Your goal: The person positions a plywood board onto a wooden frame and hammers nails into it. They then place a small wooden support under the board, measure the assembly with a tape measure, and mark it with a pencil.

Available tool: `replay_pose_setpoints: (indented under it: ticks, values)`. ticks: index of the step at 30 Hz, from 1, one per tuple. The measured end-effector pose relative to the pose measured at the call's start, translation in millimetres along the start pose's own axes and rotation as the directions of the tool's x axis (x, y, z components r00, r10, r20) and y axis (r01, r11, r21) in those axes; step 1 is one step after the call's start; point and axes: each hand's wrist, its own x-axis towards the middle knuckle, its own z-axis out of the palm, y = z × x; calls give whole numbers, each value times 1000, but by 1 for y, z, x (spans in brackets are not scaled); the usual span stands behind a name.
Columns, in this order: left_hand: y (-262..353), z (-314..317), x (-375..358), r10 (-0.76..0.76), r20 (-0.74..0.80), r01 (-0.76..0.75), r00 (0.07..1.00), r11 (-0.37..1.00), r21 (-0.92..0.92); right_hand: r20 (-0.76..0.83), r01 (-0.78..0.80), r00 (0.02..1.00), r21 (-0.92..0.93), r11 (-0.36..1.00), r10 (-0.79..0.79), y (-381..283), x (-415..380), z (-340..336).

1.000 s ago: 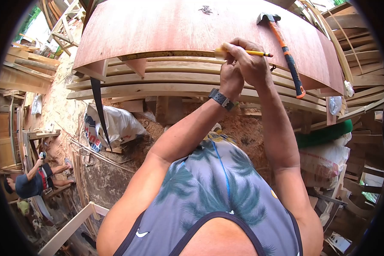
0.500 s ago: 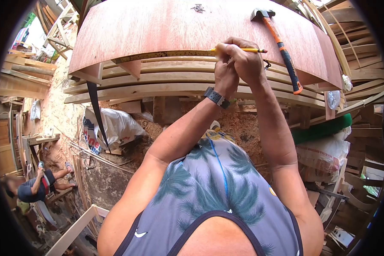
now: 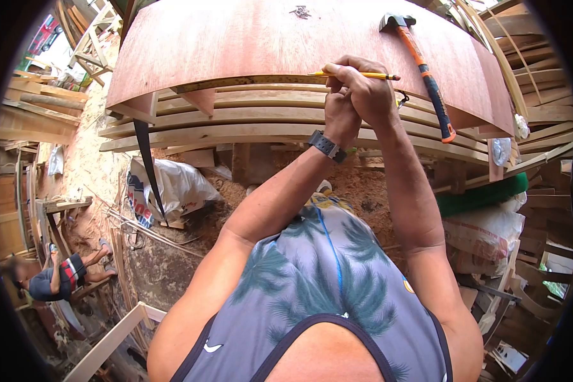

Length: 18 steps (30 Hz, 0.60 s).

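Observation:
My right hand [image 3: 370,90] is closed around a yellow pencil [image 3: 383,76], whose point faces left over the edge of a reddish plywood sheet [image 3: 235,44]. Just below it, my left hand [image 3: 342,114], with a grey watch on the wrist, is closed at the end of a tape measure blade [image 3: 235,81]. That blade runs left along the plywood's near edge; the tape's case is mostly hidden by my hands. Right of my hands, a claw hammer [image 3: 420,60] with an orange and black handle lies on the sheet.
A small pile of nails [image 3: 300,11] sits on the plywood. Long wooden strips [image 3: 248,121] run beneath its near edge. A handsaw blade [image 3: 148,169] hangs down at the left, near a white sack [image 3: 178,184]. Another person [image 3: 51,277] sits at the far left.
The view has shifted slightly, so the bench and hammer appear a little further right. Less of the tape blade's yellow face shows beside my hands. Both hands keep their grips.

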Motion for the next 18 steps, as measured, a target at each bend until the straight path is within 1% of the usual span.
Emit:
replay_pose_setpoints:
  ticks: [3,6,8,11,13,15,17,18]
  values:
    - [-2,-1,0,33,28,-35,999,995,98,13,-35,999,33,999,34,-2,2,6]
    - [-4,-4,2,51,29,-55,998,987,153,22,13,1000,-7,1000,-13,-9,4,11]
    - [-6,-6,2,61,32,-66,998,982,178,27,-44,999,38,998,43,-10,4,13]
    - [-10,-7,4,68,31,-73,997,977,199,21,-8,1000,79,997,6,-5,8,15]
    - [-12,-7,3,67,28,-71,997,978,199,29,-17,999,78,997,15,-3,11,18]
    - [-10,-4,2,74,41,-77,996,994,81,38,-23,999,79,997,20,-5,12,22]
    - [-9,-4,1,83,52,-81,995,996,-34,99,-32,995,81,996,24,-10,14,26]
    - [-8,-4,0,87,58,-82,995,992,-92,100,-33,995,82,996,25,-11,15,30]
